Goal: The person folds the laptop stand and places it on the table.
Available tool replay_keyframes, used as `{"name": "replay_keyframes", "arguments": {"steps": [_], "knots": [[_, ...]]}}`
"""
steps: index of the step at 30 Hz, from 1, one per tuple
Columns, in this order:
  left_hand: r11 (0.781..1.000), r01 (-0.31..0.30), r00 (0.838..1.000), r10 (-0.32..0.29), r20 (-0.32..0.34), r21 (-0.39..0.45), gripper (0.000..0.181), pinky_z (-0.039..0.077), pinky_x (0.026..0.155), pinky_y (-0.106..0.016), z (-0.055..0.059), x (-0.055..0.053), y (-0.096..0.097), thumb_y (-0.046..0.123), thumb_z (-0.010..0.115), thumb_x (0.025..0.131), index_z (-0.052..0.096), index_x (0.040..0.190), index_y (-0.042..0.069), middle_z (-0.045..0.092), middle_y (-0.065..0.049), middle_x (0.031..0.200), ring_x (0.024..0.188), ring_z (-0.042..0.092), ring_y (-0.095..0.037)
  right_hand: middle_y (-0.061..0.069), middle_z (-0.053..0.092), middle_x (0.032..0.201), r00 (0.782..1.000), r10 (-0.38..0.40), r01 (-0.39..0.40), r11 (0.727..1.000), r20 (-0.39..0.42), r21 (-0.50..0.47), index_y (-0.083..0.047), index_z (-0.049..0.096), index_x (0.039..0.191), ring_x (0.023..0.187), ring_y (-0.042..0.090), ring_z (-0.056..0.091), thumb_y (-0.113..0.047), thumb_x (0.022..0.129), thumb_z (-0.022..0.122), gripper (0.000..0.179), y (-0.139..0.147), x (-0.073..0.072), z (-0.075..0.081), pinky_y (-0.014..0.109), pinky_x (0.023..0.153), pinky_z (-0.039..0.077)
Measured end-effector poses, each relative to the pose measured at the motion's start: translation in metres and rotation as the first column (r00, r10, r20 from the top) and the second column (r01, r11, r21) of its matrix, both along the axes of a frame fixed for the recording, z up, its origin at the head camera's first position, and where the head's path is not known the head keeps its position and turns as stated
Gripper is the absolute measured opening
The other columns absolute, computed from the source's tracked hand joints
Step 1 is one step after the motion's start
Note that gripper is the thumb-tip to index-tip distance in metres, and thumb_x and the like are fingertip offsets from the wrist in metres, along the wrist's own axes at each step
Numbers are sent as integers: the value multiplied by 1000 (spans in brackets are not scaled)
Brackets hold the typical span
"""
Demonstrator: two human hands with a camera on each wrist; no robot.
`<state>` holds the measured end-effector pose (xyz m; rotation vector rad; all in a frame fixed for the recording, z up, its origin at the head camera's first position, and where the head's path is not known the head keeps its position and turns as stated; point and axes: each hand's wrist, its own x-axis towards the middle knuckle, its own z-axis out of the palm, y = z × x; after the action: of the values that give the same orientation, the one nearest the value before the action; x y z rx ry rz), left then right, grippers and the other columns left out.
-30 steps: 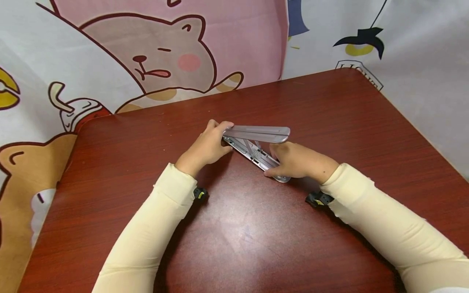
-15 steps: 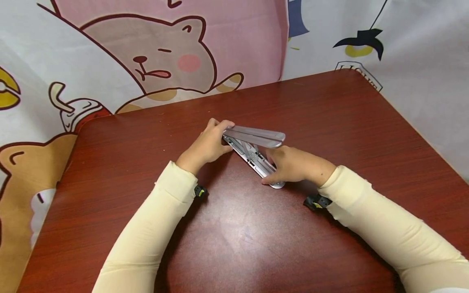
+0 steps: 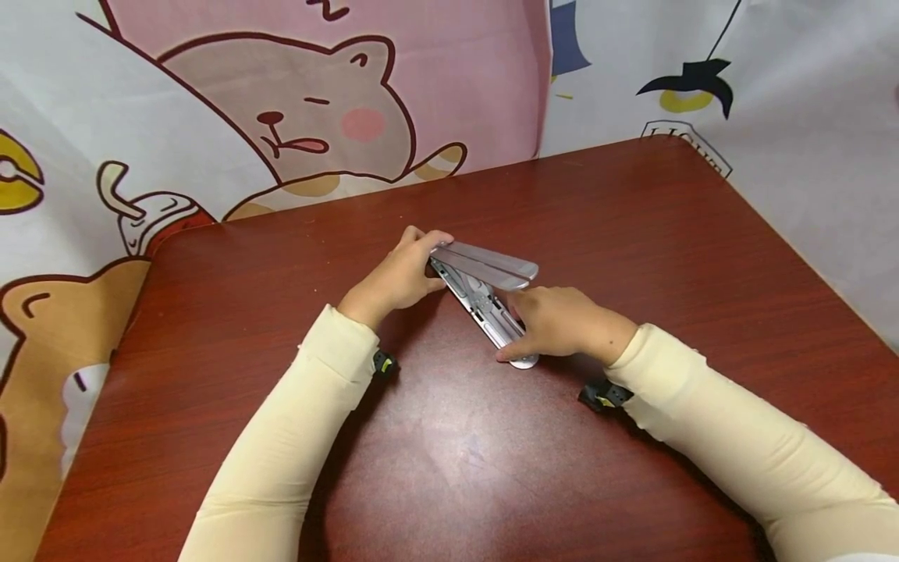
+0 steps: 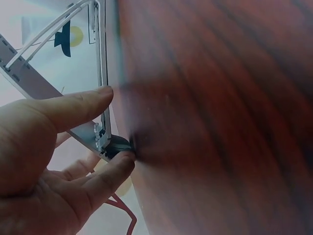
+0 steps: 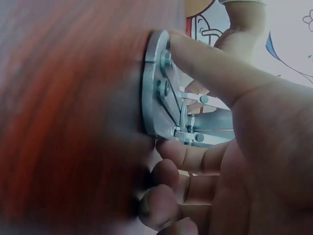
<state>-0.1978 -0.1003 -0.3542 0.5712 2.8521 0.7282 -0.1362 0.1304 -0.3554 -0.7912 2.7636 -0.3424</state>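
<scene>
A silver folding laptop stand (image 3: 486, 263) lies partly unfolded on the table in the head view, its upper plates raised at an angle over the slotted base and thin struts between them. My left hand (image 3: 395, 279) grips its hinged far-left end, thumb on one side and fingers on the other. In the left wrist view, the black foot (image 4: 118, 146) at the hinge shows beside a fingertip. My right hand (image 3: 567, 321) pinches the base near its rounded near end (image 5: 157, 88), thumb and fingers on opposite edges, below the raised plates.
The reddish-brown wooden table (image 3: 449, 468) stretches around both arms. A cartoon-printed cloth (image 3: 246, 94) hangs behind its far and left edges. A small black camera (image 3: 602, 395) sits under the right wrist, another (image 3: 384, 364) by the left.
The stand's near end has swung toward me and to the left, the right hand moving along with it. The left hand stays almost in place at the hinge.
</scene>
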Motion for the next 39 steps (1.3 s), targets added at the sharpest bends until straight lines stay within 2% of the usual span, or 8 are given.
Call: {"name": "replay_keyframes", "arguments": {"steps": [8,12,15,19,22,30,35,39], "knots": [[999,45,999,-45,-23,14,63,44,90,-37,-2,-4,3,12,74,76,45,131,21,39,-14,122,100,53,-26,-6,53,74,1000,-16,16,1000,7,4,-20,35,133,66,14,52,-68,61,70,93,-1,3,1,35,53,41],[998,68,997,-67,-35,13,63,42,95,-37,-2,-7,5,12,75,75,45,131,20,40,-13,123,105,52,-26,-5,56,80,1000,-1,1,1000,7,10,-17,37,133,70,14,55,-67,61,71,94,0,3,3,38,56,44],[997,79,996,-79,-32,14,63,41,97,-36,-2,-9,5,12,75,75,45,130,20,40,-13,123,107,51,-26,-5,58,83,1000,13,-13,1000,2,24,-16,47,121,71,16,57,-66,60,71,82,2,4,5,41,58,45],[996,88,996,-88,-28,16,63,40,98,-35,-1,-10,6,12,75,75,46,130,20,40,-13,123,109,51,-26,-5,58,84,999,29,-28,999,-20,40,-16,49,116,71,18,59,-67,59,71,79,2,5,6,43,60,46],[995,99,995,-98,-28,17,62,40,98,-35,-2,-11,6,11,75,75,46,129,20,41,-12,122,110,49,-25,-6,58,85,999,38,-37,998,-33,46,-16,47,122,73,18,59,-69,58,70,86,1,6,5,45,63,48],[990,134,989,-131,-64,47,59,40,97,-34,-3,-13,5,9,75,74,49,126,18,44,-12,119,107,50,-24,-7,55,82,999,32,-30,997,-31,69,-18,46,122,73,16,57,-70,57,69,86,-3,6,4,44,61,47],[990,136,990,-133,-51,47,58,40,96,-34,-2,-13,5,10,75,74,49,126,19,43,-11,119,108,49,-24,-7,53,80,999,30,-29,997,-13,71,-19,48,117,69,15,54,-70,58,69,81,-4,6,4,43,60,46],[989,142,989,-140,-41,43,58,41,96,-34,-3,-13,5,10,74,75,48,126,20,42,-11,121,110,48,-24,-5,54,81,999,42,-41,997,-7,71,-16,47,119,70,16,56,-69,59,69,83,-5,8,5,43,60,46]]}}
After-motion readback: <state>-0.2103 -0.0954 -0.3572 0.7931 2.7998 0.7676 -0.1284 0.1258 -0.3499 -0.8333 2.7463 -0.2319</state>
